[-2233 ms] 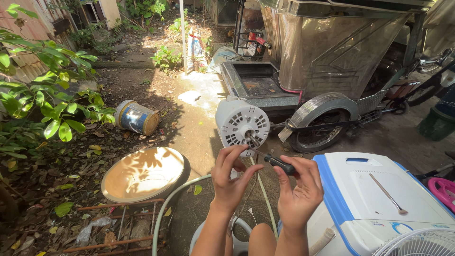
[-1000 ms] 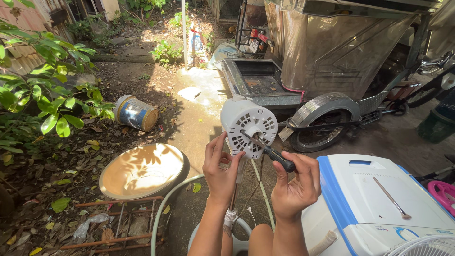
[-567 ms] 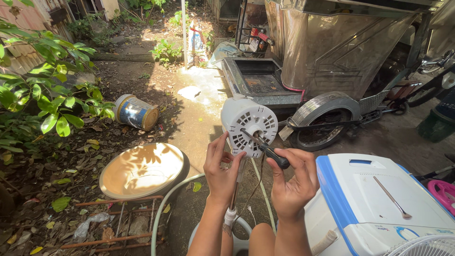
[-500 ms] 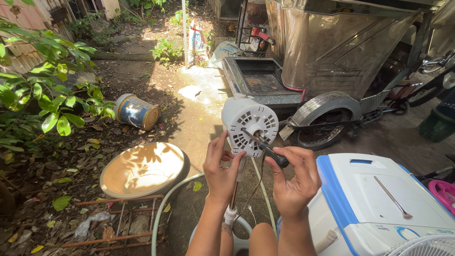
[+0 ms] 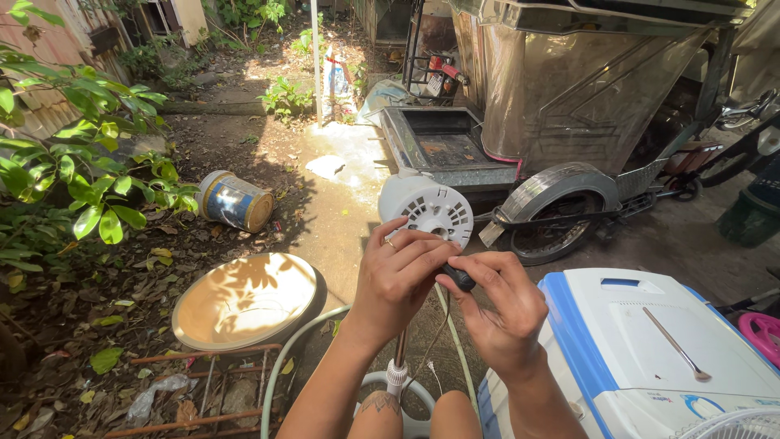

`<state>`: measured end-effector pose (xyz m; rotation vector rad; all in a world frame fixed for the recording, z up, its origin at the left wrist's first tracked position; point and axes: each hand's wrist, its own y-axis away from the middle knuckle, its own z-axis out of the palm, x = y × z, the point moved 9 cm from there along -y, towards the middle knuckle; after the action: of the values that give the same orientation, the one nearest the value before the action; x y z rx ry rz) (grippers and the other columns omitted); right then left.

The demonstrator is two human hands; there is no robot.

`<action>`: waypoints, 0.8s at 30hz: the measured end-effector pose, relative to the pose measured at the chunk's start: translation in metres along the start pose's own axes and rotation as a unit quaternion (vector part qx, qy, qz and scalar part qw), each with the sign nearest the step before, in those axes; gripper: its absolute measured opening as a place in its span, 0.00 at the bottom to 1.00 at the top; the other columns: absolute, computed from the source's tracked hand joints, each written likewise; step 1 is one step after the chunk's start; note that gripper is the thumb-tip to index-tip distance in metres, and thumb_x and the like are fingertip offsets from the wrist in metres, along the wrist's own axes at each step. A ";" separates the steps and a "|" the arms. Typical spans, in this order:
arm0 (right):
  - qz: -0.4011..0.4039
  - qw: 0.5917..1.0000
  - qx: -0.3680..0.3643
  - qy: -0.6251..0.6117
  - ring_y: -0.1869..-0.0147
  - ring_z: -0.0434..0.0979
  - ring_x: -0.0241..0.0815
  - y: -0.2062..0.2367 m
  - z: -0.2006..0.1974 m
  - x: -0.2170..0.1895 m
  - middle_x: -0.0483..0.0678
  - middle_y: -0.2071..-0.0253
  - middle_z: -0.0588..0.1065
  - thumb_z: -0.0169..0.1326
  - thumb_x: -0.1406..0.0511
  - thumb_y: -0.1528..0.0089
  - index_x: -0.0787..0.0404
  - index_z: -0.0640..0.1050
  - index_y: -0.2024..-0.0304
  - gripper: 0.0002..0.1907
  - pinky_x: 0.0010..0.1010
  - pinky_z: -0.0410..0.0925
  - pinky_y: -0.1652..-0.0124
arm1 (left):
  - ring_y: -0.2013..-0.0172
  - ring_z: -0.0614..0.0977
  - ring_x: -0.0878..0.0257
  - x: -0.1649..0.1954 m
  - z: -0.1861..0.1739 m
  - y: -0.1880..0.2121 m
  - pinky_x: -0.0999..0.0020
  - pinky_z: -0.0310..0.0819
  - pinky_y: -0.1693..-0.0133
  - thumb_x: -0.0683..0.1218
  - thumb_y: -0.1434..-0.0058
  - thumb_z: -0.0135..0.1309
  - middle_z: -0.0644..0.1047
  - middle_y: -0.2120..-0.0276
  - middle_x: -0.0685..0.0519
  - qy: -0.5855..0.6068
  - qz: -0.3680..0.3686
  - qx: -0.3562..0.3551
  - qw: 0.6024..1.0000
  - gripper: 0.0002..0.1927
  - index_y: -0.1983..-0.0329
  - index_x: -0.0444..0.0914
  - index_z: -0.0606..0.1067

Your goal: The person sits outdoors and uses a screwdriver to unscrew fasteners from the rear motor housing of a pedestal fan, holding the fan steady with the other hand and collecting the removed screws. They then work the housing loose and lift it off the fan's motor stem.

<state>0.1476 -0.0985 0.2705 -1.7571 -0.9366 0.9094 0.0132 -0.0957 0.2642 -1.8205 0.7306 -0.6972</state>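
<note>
Your left hand (image 5: 398,276) covers the lower fan motor housing (image 5: 426,210); the screwdriver (image 5: 460,279) tip is hidden. Right edge cuts the pink basin (image 5: 762,335).

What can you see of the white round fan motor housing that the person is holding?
The white round plastic fan motor housing is drum-shaped, and its vented face with radial slots is turned toward the camera. It sits on top of a thin upright pole whose white collar is lower down. The left hand covers its lower part from the front. The right hand holds a black-handled screwdriver pointed at its lower edge. It looks sunlit and undamaged.
</note>
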 end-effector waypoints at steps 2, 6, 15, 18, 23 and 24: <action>0.007 1.000 -0.013 -0.010 0.60 0.81 0.43 -0.002 0.001 0.002 0.49 0.60 0.77 0.69 0.72 0.47 0.63 0.81 0.55 0.18 0.31 0.74 0.61 | 0.52 0.82 0.61 -0.003 0.001 0.002 0.51 0.68 0.39 0.39 0.45 0.62 0.81 0.58 0.58 0.004 -0.002 0.006 1.000 0.17 0.52 0.42 0.79; -0.010 0.998 -0.051 -0.035 0.60 0.82 0.42 -0.009 0.004 0.002 0.49 0.60 0.77 0.68 0.73 0.46 0.64 0.80 0.54 0.18 0.30 0.74 0.61 | 0.52 0.83 0.62 -0.009 0.002 0.006 0.51 0.68 0.37 0.39 0.46 0.64 0.82 0.58 0.59 0.014 -0.004 0.029 0.999 0.17 0.53 0.43 0.78; 0.041 0.998 0.005 -0.049 0.64 0.77 0.39 -0.013 -0.009 0.010 0.50 0.63 0.76 0.75 0.70 0.53 0.65 0.77 0.60 0.23 0.27 0.72 0.65 | 0.53 0.84 0.62 -0.011 0.001 0.009 0.53 0.67 0.38 0.38 0.47 0.66 0.82 0.58 0.59 -0.002 -0.029 0.089 0.996 0.18 0.53 0.42 0.79; 0.052 0.997 0.027 -0.051 0.62 0.79 0.37 -0.009 -0.011 0.007 0.50 0.62 0.77 0.72 0.74 0.50 0.66 0.78 0.59 0.19 0.28 0.74 0.63 | 0.53 0.83 0.62 -0.010 -0.001 0.007 0.54 0.68 0.39 0.38 0.47 0.67 0.82 0.59 0.59 -0.003 -0.029 0.100 0.995 0.17 0.54 0.42 0.78; 0.036 0.999 -0.005 -0.030 0.57 0.83 0.42 -0.009 -0.014 -0.002 0.52 0.58 0.79 0.67 0.78 0.49 0.65 0.80 0.55 0.19 0.29 0.75 0.59 | 0.52 0.83 0.62 -0.008 -0.005 0.001 0.56 0.70 0.40 0.39 0.46 0.67 0.82 0.57 0.58 0.008 -0.029 0.082 0.996 0.19 0.52 0.42 0.78; 0.029 0.999 -0.012 -0.020 0.56 0.83 0.43 -0.010 -0.014 -0.004 0.52 0.58 0.79 0.66 0.78 0.49 0.65 0.80 0.54 0.20 0.29 0.75 0.58 | 0.52 0.83 0.61 -0.006 -0.006 0.000 0.55 0.70 0.40 0.38 0.46 0.66 0.82 0.56 0.57 0.009 -0.024 0.068 0.997 0.19 0.51 0.41 0.78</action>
<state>0.1561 -0.1048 0.2849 -1.8000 -0.9294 0.9772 0.0045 -0.0944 0.2648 -1.7144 0.6378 -0.7773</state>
